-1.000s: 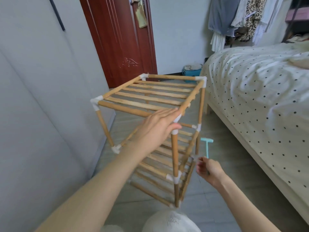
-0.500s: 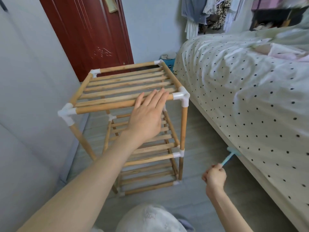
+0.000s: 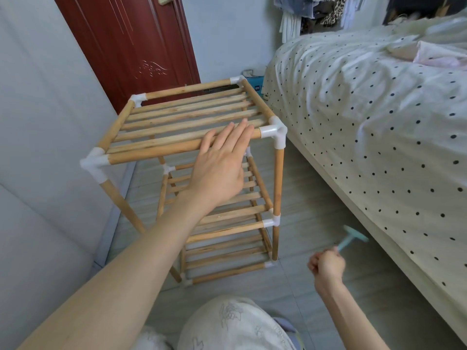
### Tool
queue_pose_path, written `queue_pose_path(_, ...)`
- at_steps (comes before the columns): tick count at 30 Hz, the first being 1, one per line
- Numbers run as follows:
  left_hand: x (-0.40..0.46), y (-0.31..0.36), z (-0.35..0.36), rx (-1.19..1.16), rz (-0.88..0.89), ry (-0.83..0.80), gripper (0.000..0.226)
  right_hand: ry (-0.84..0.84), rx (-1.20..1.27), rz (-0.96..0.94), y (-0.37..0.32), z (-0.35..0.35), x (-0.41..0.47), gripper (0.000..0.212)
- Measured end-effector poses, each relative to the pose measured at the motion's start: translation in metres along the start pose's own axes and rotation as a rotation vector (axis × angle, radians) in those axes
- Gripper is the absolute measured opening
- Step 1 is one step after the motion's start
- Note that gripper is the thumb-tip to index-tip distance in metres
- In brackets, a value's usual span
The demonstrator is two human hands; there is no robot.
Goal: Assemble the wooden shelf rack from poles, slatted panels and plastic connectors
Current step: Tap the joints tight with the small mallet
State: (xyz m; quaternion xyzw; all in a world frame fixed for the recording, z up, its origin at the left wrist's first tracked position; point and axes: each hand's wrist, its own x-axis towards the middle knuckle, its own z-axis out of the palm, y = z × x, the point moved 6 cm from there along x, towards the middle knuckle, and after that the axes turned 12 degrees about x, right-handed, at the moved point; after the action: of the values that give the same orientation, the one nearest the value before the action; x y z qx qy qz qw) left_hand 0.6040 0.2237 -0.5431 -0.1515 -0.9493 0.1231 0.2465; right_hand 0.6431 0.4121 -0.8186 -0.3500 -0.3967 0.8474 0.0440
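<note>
Rack [image 3: 192,157] of wooden poles stands upright on the tiled floor [image 3: 316,223] in the head view, between the grey wall [image 3: 38,122] on the left and the bed [image 3: 379,127] on the right. I count three slatted panels: the top panel [image 3: 187,117], a middle panel [image 3: 227,215] and a bottom panel [image 3: 225,258], one above the other. On the top frame I see four white plastic connectors, one at each corner; the near right connector [image 3: 274,132] and the near left connector [image 3: 94,164] are the largest in view. Lower down more white connectors show at the joints, several partly hidden by my arm, so I cannot give their full number.

My left hand [image 3: 219,168] lies flat with straight fingers on the near front pole [image 3: 161,150] of the top frame, fingertips reaching onto the slats, just left of the near right connector. It grips nothing.

My right hand [image 3: 326,266] is low on the right, well apart from the rack and near the bed's edge. It is clenched in a fist round the handle of one small light-blue hammer [image 3: 351,238], whose head points up and away from me; the tool is blurred.

One dark red door [image 3: 131,46] stands far behind the rack. Clothes [image 3: 316,11] hang at the far right.
</note>
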Motion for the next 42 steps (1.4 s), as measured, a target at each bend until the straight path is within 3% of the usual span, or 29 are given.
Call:
queue_pose_path(1, 0.000, 0.001, 0.000, 0.002, -0.003, -0.003, 0.072, -0.012, -0.008, 0.002, 0.000, 0.001, -0.002, 0.037)
queue_pose_path(4, -0.001, 0.001, 0.000, 0.008, -0.011, -0.006, 0.072, -0.266, -0.151, 0.181, 0.028, 0.013, -0.007, 0.037)
queue_pose_path(8, 0.000, 0.001, 0.000, 0.011, -0.008, -0.007, 0.074, -0.049, -0.035, 0.035, 0.003, 0.006, -0.003, 0.036)
queue_pose_path(12, -0.001, 0.003, 0.002, 0.019, -0.007, -0.024, 0.076, -0.223, -0.204, 0.149, 0.027, 0.019, -0.014, 0.035)
queue_pose_path(15, 0.000, 0.002, 0.002, 0.017, 0.002, -0.025, 0.076, -0.059, -0.138, 0.059, 0.014, 0.009, -0.010, 0.034)
queue_pose_path(19, -0.003, 0.003, 0.005, 0.031, -0.006, 0.005, 0.076, -0.314, -0.321, 0.269, 0.048, 0.010, -0.020, 0.033)
queue_pose_path(23, -0.024, 0.017, 0.018, 0.009, -0.006, 0.134, 0.072, -0.191, -0.277, 0.248, 0.041, -0.013, -0.006, 0.032)
queue_pose_path(25, -0.041, 0.026, 0.042, -0.041, 0.019, 0.081, 0.074, -0.149, -0.276, 0.264, 0.045, -0.022, -0.001, 0.031)
queue_pose_path(31, -0.089, 0.023, 0.160, -0.137, -0.058, -0.500, 0.056, -0.082, -0.391, 0.333, 0.066, -0.048, 0.025, 0.033)
queue_pose_path(33, -0.108, 0.026, 0.193, -0.161, -0.086, -0.620, 0.056, -0.097, -0.511, 0.350, 0.077, -0.054, 0.038, 0.032)
queue_pose_path(39, -0.127, 0.033, 0.223, -0.078, -0.133, -0.446, 0.060, -0.115, -0.755, 0.295, 0.076, -0.057, 0.094, 0.032)
queue_pose_path(42, -0.127, 0.034, 0.226, -0.065, -0.126, -0.423, 0.062, 0.159, -0.771, 0.005, 0.055, -0.064, 0.125, 0.028)
